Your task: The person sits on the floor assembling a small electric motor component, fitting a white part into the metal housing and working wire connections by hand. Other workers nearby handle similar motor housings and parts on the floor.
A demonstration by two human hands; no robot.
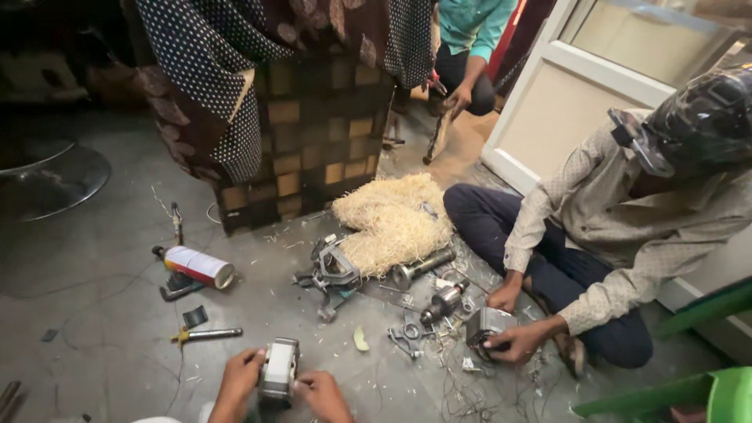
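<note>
A small motor core (280,370), silvery and boxy, is held low at the near edge of the floor, clamped between both hands. The left hand (238,379) is wrapped on its left side and the right hand (319,392) is pressed on its right, fingers closed onto the metal.

Just left of that, a screwdriver (205,334) with a yellow bit on the handle is lying flat on the grey floor (102,258), and a dark scrap is set a bit farther back. Farther left a spray can (197,265) is tipped on its side, red cap end pointing left.

Out in the middle, a metal bracket (333,270) is sat beside a big heap of straw-coloured fibre (395,219), with a steel shaft (423,266) at the heap's near edge and a rotor (442,301) just nearer. Loose wire and small bits are scattered around it all.

On the right a second person (627,227) is sat on the floor, one hand on a grey motor housing (489,325). A third person in a teal shirt (470,27) is crouched at the far side. A patterned cloth (227,70) is draped over a checked box behind the mess.
</note>
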